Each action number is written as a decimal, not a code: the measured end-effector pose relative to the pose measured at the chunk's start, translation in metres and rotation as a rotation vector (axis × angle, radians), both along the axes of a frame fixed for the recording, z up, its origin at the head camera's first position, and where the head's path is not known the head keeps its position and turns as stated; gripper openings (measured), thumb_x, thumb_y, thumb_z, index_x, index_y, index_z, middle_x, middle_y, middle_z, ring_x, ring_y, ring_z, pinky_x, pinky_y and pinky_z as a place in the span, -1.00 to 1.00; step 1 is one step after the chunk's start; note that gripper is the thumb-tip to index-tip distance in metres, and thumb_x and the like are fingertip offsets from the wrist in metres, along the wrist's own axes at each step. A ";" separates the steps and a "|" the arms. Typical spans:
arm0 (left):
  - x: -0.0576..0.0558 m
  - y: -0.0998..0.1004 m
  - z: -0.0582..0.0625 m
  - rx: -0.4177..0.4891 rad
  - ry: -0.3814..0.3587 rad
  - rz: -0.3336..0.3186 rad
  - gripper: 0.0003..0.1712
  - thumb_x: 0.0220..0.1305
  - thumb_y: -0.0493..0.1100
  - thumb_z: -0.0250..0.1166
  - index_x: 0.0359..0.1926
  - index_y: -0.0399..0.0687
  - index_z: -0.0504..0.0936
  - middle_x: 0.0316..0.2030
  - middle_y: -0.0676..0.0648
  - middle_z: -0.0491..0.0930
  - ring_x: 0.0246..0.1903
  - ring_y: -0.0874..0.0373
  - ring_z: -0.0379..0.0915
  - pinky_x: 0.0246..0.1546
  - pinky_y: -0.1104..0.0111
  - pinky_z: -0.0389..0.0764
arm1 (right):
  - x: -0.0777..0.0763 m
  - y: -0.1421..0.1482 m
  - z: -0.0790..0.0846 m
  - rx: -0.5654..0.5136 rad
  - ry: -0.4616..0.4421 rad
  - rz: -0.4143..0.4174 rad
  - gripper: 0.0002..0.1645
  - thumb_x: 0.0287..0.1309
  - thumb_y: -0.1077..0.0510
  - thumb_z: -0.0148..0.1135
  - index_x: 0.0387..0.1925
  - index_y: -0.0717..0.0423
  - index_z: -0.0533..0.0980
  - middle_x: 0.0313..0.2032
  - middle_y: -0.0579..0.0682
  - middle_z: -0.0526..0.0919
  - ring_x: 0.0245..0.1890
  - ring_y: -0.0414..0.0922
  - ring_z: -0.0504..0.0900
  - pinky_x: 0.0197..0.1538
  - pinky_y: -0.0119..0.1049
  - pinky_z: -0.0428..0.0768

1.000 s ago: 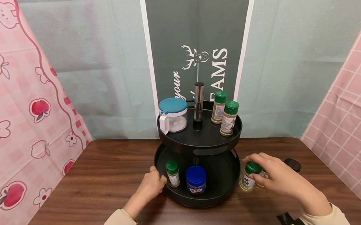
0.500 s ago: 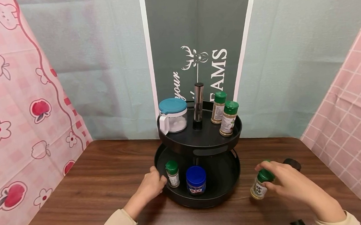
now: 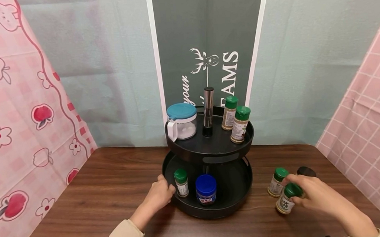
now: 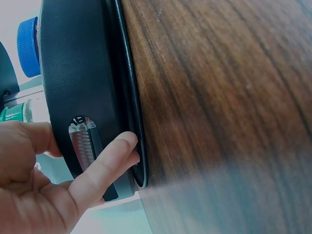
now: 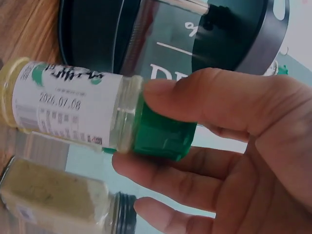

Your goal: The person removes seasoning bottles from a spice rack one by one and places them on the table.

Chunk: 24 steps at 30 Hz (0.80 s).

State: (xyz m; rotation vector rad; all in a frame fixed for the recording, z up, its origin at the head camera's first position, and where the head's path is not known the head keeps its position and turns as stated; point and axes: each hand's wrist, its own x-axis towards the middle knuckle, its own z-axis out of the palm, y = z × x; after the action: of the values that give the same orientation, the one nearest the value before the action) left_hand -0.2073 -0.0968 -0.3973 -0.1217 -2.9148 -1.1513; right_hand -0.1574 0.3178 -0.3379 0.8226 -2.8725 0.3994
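Observation:
At the right of the head view my right hand (image 3: pixel 320 195) pinches the green cap of a spice jar (image 3: pixel 285 204). In the right wrist view, thumb and fingers lie on opposite sides of that cap, and the jar's white label shows. Close behind it a second green-capped spice jar (image 3: pixel 277 184) stands on the table. My left hand (image 3: pixel 159 193) holds the lower tray (image 3: pixel 214 212) of a black two-tier rack at its left side. The left wrist view shows fingers on the tray's outer wall beside a slot, with the thumb at its upper edge.
A green-capped jar (image 3: pixel 181 184) and a blue-lidded jar (image 3: pixel 206 189) stand in the lower tray. Above are a teal-lidded container (image 3: pixel 182 121) and two green-capped jars (image 3: pixel 239 125). Behind my right hand a dark lid (image 3: pixel 306 172) shows; a square jar (image 5: pixel 58 195) lies near the fingers.
My right hand has moved rightward and toward the front with the spice jar. The second green-capped jar has come into fuller view behind it. The left hand stays at the tray.

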 end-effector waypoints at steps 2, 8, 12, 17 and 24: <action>0.000 0.000 0.000 0.001 -0.001 -0.001 -0.54 0.01 -0.26 0.07 -0.11 -0.51 0.20 -0.81 -0.03 0.44 -0.78 0.21 0.37 -0.69 0.33 0.43 | 0.000 0.003 0.000 0.009 -0.021 -0.023 -0.51 -0.28 0.25 0.41 -0.17 0.05 0.49 -0.29 -0.06 0.59 -0.57 -0.38 0.40 -0.53 -0.25 0.47; 0.000 0.000 0.000 0.003 -0.002 -0.008 -0.50 0.02 -0.26 0.06 -0.07 -0.54 0.18 -0.81 -0.02 0.44 -0.78 0.21 0.37 -0.69 0.34 0.43 | 0.000 0.010 -0.002 0.027 -0.047 -0.096 -0.51 -0.30 0.24 0.42 -0.19 0.02 0.48 -0.34 -0.12 0.56 -0.50 -0.29 0.45 -0.52 -0.22 0.47; 0.000 0.000 0.001 0.002 0.007 -0.010 -0.53 0.01 -0.26 0.06 -0.10 -0.52 0.19 -0.82 -0.02 0.43 -0.79 0.20 0.36 -0.70 0.34 0.43 | 0.000 0.013 -0.005 0.025 -0.113 -0.144 -0.52 -0.29 0.24 0.41 -0.21 0.04 0.46 -0.39 -0.11 0.53 -0.54 -0.27 0.41 -0.54 -0.23 0.43; 0.000 0.000 0.000 -0.004 0.018 -0.012 -0.56 0.00 -0.26 0.07 -0.13 -0.50 0.21 -0.83 -0.01 0.42 -0.79 0.20 0.35 -0.70 0.34 0.42 | -0.001 0.016 -0.008 0.031 -0.159 -0.181 -0.50 -0.28 0.24 0.41 -0.19 0.10 0.44 -0.37 -0.05 0.56 -0.55 -0.21 0.43 -0.54 -0.20 0.42; 0.000 -0.001 0.000 -0.001 0.023 -0.011 -0.62 -0.01 -0.26 0.06 -0.20 -0.45 0.22 -0.84 -0.01 0.42 -0.80 0.20 0.35 -0.71 0.34 0.42 | -0.002 0.018 -0.014 0.032 -0.108 -0.152 -0.44 -0.32 0.25 0.43 -0.15 0.17 0.44 -0.30 0.02 0.59 -0.45 -0.07 0.52 -0.48 -0.11 0.50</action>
State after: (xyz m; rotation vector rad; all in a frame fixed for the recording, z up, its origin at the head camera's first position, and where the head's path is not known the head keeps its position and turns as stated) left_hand -0.2072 -0.0975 -0.3972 -0.1507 -2.8983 -1.1424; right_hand -0.1597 0.3362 -0.3514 0.5997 -3.0222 0.3924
